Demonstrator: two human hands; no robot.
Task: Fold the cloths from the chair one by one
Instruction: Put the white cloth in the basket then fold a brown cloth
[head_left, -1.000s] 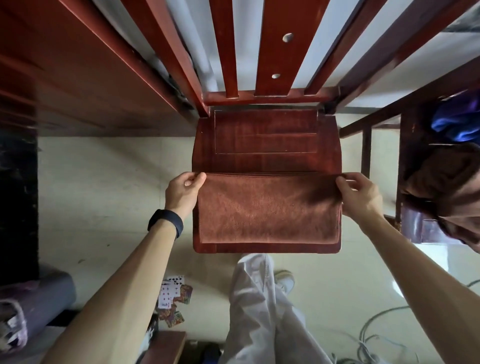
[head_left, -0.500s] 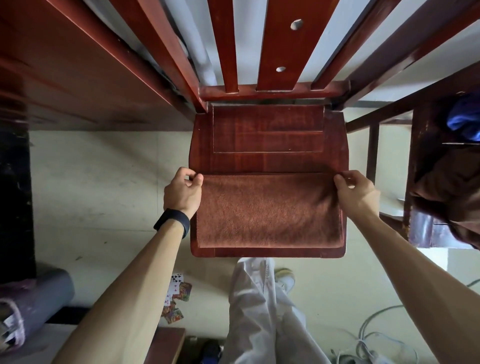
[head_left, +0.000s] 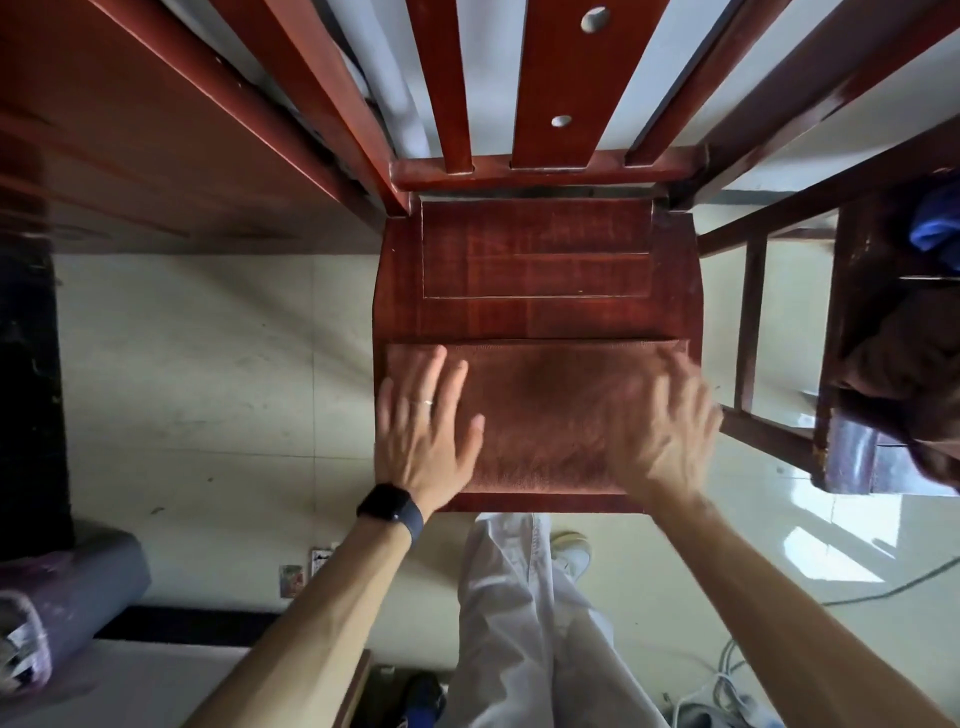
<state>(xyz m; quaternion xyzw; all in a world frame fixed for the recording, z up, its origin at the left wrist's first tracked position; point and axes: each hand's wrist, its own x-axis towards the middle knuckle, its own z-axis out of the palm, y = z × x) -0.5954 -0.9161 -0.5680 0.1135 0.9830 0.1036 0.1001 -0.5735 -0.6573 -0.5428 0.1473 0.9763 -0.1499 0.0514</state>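
the folded brown cloth (head_left: 540, 415) lay flat on the near half of the chair seat (head_left: 535, 249). its long folded edge ran straight across the middle of the seat and its near edge stopped just short of the seat's front rim. the far half of the seat was bare wood.

the left hand (head_left: 423, 441) rested palm down on the left end of the cloth. its fingers (head_left: 434, 371) were straight and spread apart, pointing toward the chair back, with the tips just short of the cloth's far edge. the outer side of that hand hung a little past the cloth's left edge. a ring (head_left: 426, 401) showed on one finger and a dark watch (head_left: 389, 506) sat on the wrist.

the right hand (head_left: 662, 436) was over the right end of the cloth and was smeared by motion blur. its fingers (head_left: 675, 374) looked straight and fanned apart, gripping nothing. whether the palm pressed on the cloth could not be told through the blur. the middle of the cloth lay uncovered between the two hands.

to the right stood a second chair (head_left: 857, 291), carrying a heap of brown cloth (head_left: 914, 374) with a blue cloth (head_left: 935, 223) behind it. white trousers (head_left: 524, 623) and a shoe (head_left: 571, 551) showed below the seat. playing cards (head_left: 293, 579) lay on the pale floor (head_left: 208, 364), and cables (head_left: 727, 691) lay at the lower right.
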